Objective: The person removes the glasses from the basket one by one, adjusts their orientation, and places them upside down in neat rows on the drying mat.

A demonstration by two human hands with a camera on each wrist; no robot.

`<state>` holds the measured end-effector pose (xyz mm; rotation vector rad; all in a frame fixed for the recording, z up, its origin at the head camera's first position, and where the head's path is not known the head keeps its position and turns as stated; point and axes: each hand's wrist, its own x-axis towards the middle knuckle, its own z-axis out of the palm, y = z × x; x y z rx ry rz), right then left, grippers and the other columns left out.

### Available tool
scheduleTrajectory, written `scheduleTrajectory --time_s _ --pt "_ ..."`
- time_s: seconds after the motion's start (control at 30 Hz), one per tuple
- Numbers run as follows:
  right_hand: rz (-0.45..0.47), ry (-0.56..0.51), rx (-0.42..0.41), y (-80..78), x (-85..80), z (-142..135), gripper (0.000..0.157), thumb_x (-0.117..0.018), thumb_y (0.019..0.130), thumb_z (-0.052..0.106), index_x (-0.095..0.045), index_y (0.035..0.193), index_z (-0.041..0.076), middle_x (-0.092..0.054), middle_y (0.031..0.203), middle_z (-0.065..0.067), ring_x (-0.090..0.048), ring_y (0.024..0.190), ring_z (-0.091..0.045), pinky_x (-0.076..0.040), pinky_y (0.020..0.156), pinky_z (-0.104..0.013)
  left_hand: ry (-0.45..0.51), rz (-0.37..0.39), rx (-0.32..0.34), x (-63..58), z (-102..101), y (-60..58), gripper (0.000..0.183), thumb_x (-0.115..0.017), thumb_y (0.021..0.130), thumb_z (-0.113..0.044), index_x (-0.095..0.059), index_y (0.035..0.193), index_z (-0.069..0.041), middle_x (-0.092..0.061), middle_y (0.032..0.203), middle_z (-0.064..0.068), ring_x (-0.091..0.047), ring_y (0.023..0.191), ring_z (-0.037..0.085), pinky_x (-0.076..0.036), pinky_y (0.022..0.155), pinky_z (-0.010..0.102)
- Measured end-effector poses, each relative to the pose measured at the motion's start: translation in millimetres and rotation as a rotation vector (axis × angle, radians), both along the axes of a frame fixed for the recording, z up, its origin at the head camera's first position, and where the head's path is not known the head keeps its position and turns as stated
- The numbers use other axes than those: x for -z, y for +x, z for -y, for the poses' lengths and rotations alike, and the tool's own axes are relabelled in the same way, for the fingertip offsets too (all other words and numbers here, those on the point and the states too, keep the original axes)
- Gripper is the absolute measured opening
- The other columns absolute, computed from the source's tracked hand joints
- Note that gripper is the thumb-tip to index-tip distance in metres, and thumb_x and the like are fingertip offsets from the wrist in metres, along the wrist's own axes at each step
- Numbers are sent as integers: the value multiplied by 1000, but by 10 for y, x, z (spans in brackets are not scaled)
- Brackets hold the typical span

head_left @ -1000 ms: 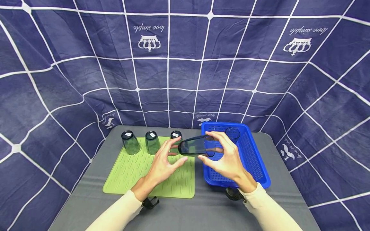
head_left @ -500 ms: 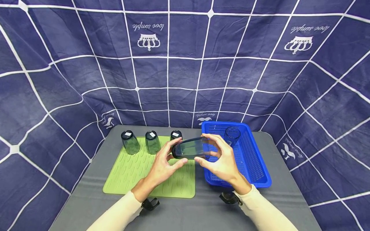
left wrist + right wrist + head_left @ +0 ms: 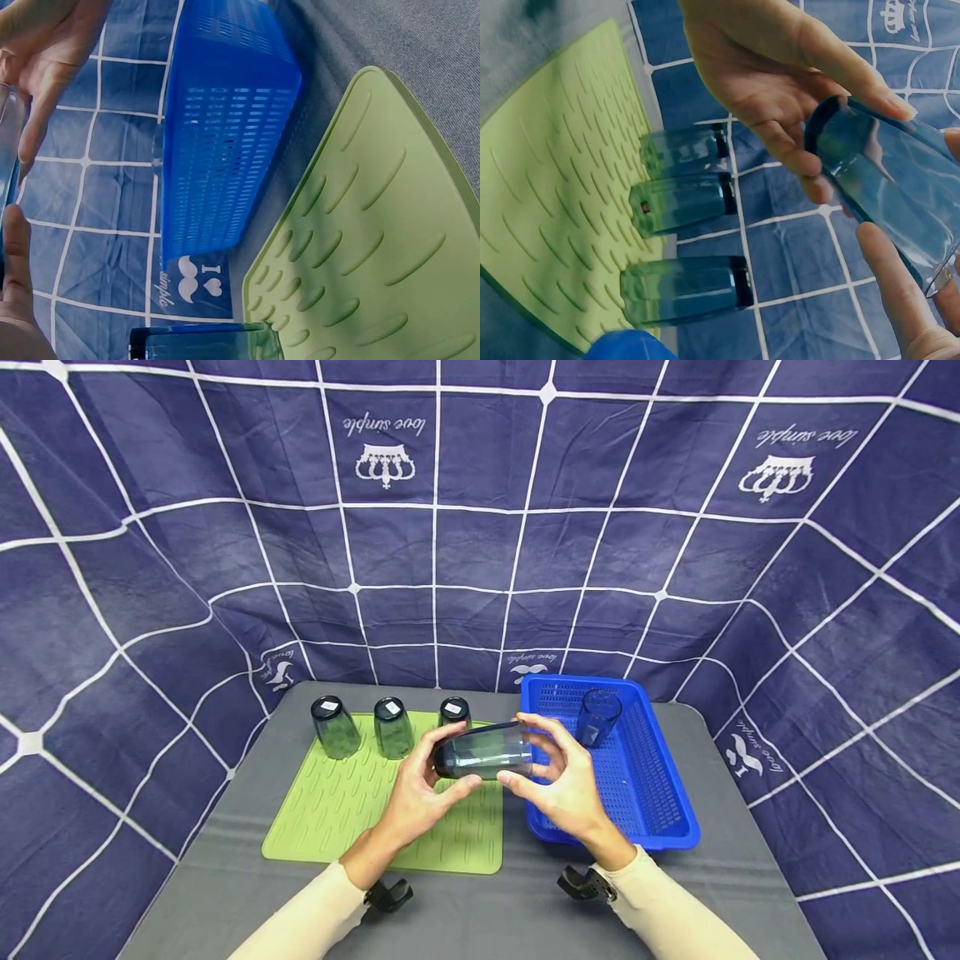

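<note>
A dark blue-tinted drinking glass (image 3: 483, 752) lies sideways in the air between both hands, its base to the left and its rim to the right. My left hand (image 3: 420, 789) grips it near the base, thumb below and fingers behind. Around the rim end, my right hand (image 3: 562, 781) holds it between thumb and fingers. In the right wrist view the glass (image 3: 892, 180) shows its thick base against the left palm. Below it is a green ribbed drying mat (image 3: 337, 818), with three upside-down glasses along its far edge, among them the left one (image 3: 335, 728) and the middle one (image 3: 393, 728).
At the right stands a blue perforated plastic basket (image 3: 660, 777). One more glass (image 3: 598, 718) stands inside at its back, rim up. The third upturned glass (image 3: 454, 710) is partly behind my left hand. A grey cloth (image 3: 525, 910) covers the table; a blue checked curtain surrounds it.
The held glass has moved left and slightly down, turning more level. My right hand has shifted left with it, away from the basket; the left hand has moved only slightly.
</note>
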<state>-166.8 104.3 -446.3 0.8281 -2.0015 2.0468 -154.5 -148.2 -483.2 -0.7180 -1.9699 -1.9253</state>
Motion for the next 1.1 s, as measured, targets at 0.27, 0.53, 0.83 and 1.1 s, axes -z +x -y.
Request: scheduleTrajectory --time_s 0.27,0.53,0.83,1.1 --pt "109 -80 -110 -28 46 24 82 -88 89 -14 -51 162 -10 -59 162 -10 -76 129 -13 -73 99 -35 45 -41 -54 -21 16 13 80 -91 89 17 -59 160 1 -66 153 34 -74 130 9 -66 106 22" --pt "185 -32 -144 -12 55 19 83 -90 92 -7 -47 163 -8 -54 163 -15 -76 131 -13 -70 106 -35 66 -107 -137 -87 32 43 86 -96 84 17 -58 159 1 -71 150 3 -73 132 9 -65 108 21" --pt "197 96 -150 3 72 13 79 -90 98 2 -49 165 -3 -53 168 -26 -78 129 -17 -71 103 -33 90 -121 -160 -122 17 66 84 -92 85 18 -47 155 13 -75 143 -5 -76 126 5 -64 109 20" --pt "177 169 -172 9 81 17 72 -89 101 6 -53 164 9 -56 169 -23 -78 130 -16 -70 105 -32 70 -125 -172 -158 35 81 80 -88 85 24 -50 153 12 -75 145 12 -75 127 4 -65 108 20"
